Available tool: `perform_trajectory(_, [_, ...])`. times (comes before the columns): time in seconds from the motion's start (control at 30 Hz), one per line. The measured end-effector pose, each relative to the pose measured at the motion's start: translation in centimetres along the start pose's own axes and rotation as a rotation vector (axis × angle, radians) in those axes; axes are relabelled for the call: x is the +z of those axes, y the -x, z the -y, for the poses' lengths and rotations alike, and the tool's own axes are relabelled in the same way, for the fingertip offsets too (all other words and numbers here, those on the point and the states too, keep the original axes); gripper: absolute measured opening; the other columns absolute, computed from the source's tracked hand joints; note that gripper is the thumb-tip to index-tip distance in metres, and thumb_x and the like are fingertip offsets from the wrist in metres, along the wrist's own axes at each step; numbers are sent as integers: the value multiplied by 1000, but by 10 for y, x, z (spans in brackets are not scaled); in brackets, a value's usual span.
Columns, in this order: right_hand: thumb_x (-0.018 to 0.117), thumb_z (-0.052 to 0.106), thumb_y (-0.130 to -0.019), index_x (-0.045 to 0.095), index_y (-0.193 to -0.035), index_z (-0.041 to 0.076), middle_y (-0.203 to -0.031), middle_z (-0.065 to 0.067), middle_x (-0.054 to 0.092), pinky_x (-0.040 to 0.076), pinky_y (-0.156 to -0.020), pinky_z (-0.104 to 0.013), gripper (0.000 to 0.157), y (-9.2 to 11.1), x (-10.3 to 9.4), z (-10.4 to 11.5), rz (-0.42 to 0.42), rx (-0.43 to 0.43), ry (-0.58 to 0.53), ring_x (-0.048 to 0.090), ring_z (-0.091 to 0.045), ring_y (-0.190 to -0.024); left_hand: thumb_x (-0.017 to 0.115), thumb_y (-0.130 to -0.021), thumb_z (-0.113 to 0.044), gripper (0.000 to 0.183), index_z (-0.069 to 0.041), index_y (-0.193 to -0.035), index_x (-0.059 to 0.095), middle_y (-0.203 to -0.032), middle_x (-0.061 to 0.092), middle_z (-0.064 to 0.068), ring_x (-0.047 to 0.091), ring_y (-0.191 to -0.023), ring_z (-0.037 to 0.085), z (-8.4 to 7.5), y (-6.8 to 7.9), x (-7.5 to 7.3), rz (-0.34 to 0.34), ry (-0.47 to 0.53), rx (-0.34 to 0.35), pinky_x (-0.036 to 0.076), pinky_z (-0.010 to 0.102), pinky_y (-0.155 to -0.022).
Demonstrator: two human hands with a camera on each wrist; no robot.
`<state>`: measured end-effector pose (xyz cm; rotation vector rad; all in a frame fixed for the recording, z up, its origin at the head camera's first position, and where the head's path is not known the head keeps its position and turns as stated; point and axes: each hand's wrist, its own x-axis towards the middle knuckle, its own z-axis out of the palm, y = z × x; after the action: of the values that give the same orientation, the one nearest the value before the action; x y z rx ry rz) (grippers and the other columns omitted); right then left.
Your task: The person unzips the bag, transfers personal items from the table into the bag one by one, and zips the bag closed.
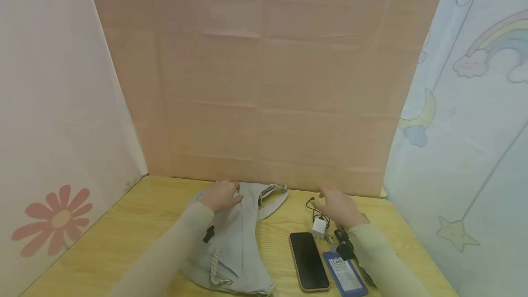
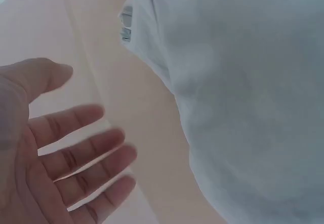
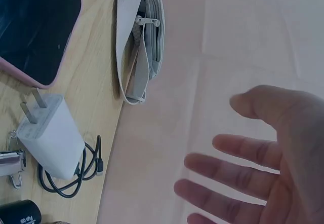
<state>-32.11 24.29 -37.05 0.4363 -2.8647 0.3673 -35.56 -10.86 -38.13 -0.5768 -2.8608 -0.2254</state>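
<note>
A light grey fabric bag (image 1: 231, 230) with a strap and a braided cord pull lies on the table. My left hand (image 1: 222, 195) hovers at its upper left part, and the left wrist view shows the fingers (image 2: 83, 155) spread and holding nothing. Above the right side of the table is my right hand (image 1: 338, 206); in the right wrist view its fingers are extended with nothing in them. Nearest to it are a white charger plug (image 3: 53, 138) and a thin black cable (image 3: 76, 181). The bag's zipped end (image 3: 152, 31) shows in that view too.
Right of the bag lie a phone (image 1: 309, 262) and a blue card holder (image 1: 345, 273). A metal clip (image 3: 12, 162) and a black cylinder (image 3: 20, 213) are beside the charger. A brown sheet (image 1: 268, 81) hangs behind the wooden table (image 1: 165, 200).
</note>
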Motion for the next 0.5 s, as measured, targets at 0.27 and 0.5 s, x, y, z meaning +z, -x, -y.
perform_trajectory(0.27, [61, 27, -92, 62, -88, 16, -73, 4, 61, 38, -46, -28, 11, -3, 6, 4, -48, 39, -52, 48, -10, -53, 62, -93, -28, 17, -17, -81, 67, -66, 59, -8, 49, -55, 11, -2, 0, -4, 35, 82, -13, 42, 31, -57])
perform_trajectory(0.5, [61, 23, -92, 63, -86, 15, -72, 3, 59, 38, -44, -28, 10, -4, 12, 7, -65, 38, -79, 47, -11, -51, 61, -93, -27, 17, -19, -78, 65, -62, 56, -9, 49, -53, 10, -1, 0, -1, 34, 73, -7, 43, 37, -66])
